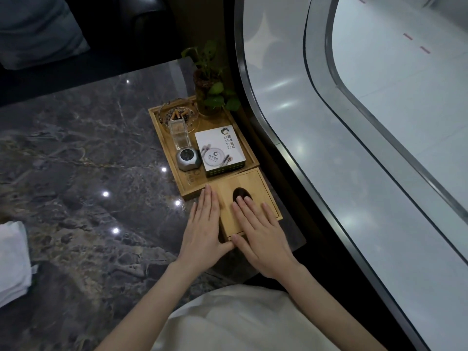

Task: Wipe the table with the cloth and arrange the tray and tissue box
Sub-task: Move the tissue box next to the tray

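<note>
Marble table [83,153]: cloth [14,262] cropped; right hand [263,239] masks tissue box [253,188] slot.

You're in a lounge or café booth: dark marble counter [83,158], ashtray [178,115] with butts, branded box [219,150], potted plant [211,89], dark sofa [126,29] at the far side.
</note>
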Demonstrator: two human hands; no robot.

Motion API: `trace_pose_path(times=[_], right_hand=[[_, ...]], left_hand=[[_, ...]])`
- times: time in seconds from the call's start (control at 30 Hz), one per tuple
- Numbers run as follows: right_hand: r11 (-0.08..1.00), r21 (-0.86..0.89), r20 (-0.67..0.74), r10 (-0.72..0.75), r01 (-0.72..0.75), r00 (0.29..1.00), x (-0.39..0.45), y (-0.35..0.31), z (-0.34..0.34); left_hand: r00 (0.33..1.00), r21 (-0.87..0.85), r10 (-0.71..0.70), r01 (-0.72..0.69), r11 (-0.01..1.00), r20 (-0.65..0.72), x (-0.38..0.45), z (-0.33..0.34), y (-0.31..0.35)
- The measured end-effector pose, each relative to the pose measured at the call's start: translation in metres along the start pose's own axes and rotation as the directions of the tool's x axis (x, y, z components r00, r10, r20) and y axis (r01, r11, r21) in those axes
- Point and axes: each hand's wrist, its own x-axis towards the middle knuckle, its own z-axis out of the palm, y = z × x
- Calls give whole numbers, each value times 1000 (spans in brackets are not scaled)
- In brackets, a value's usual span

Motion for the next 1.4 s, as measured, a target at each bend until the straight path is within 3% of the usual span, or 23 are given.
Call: trace_pose_path(times=[0.57, 1.4], right_hand=[[995, 79, -86, 65, -58, 994, 19, 29, -7], [987, 161, -88, 17, -2, 996, 25, 47, -11]], left_hand=[[999, -23, -36, 36, 999, -19, 32, 4, 24], [997, -14, -78, 78, 997, -28, 38, 9, 32]])
